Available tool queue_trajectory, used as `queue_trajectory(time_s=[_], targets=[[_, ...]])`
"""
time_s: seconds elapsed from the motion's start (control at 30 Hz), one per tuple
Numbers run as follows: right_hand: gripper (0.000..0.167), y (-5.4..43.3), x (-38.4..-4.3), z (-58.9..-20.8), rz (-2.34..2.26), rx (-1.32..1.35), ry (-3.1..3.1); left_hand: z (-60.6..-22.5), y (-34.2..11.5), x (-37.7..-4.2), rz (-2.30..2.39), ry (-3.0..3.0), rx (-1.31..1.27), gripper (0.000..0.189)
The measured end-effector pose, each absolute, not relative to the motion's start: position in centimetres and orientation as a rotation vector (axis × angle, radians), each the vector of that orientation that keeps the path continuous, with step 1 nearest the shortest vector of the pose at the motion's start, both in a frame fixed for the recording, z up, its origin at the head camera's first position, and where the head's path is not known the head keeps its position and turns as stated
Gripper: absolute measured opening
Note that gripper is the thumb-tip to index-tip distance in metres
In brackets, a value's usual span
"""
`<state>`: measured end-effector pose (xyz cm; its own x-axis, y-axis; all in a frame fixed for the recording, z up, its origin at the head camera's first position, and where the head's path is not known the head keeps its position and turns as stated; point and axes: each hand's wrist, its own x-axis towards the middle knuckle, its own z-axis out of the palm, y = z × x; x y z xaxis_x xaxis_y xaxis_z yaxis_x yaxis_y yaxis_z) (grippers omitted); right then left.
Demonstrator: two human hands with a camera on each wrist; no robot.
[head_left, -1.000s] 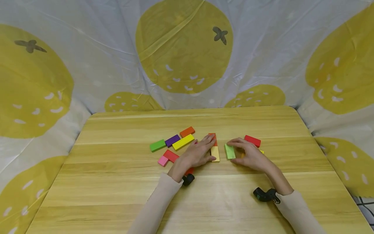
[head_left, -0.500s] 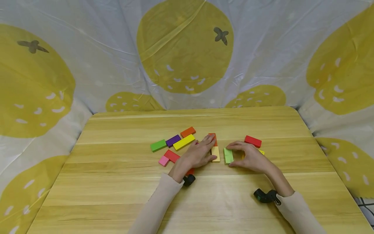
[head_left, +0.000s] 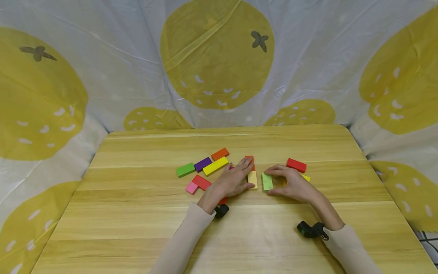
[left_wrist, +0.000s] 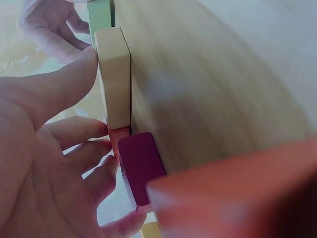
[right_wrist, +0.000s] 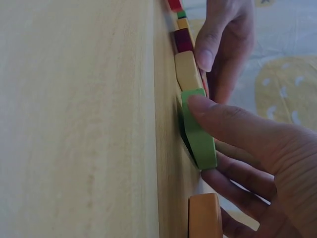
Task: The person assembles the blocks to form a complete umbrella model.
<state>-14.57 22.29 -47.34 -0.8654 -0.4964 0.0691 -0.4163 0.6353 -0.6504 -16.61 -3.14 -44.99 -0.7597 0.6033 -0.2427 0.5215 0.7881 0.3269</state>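
My right hand (head_left: 295,182) pinches a light green wooden block (head_left: 267,182) by its near and far ends, thumb on the near one. In the right wrist view this green block (right_wrist: 200,134) looks slightly tilted off the table. A small gap to its left lies a cream block (head_left: 252,180), end to end with an orange-red block (head_left: 252,164). My left hand (head_left: 230,181) rests over these two, its thumb touching the cream block and its fingertips the orange-red one. A dark magenta block (left_wrist: 142,168) sits beside the left fingers, mostly hidden from the head view.
Left of the hands lie green (head_left: 185,170), purple (head_left: 203,164), yellow (head_left: 215,166), orange (head_left: 220,154), red (head_left: 201,182) and pink (head_left: 192,188) blocks. A red block (head_left: 296,165) lies beyond the right hand. An orange block (right_wrist: 204,215) is under the right fingers.
The right hand has shifted the light green block slightly nearer the person and a touch left; over the last half second it barely moves. The left hand stays in place.
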Motion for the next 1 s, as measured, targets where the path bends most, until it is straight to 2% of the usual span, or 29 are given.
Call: queue_trajectory(time_s=[0.5,1.0], targets=[[0.059,21.9,-14.4,-47.3,-1.077,-0.783,2.752,-45.1,-3.1,-16.9,0.305,2.693,0.84,0.075],[0.06,19.4,-13.1,-46.3,-1.087,-0.883,2.665,-45.0,-3.5,-17.1,0.331,2.678,0.847,0.075]])
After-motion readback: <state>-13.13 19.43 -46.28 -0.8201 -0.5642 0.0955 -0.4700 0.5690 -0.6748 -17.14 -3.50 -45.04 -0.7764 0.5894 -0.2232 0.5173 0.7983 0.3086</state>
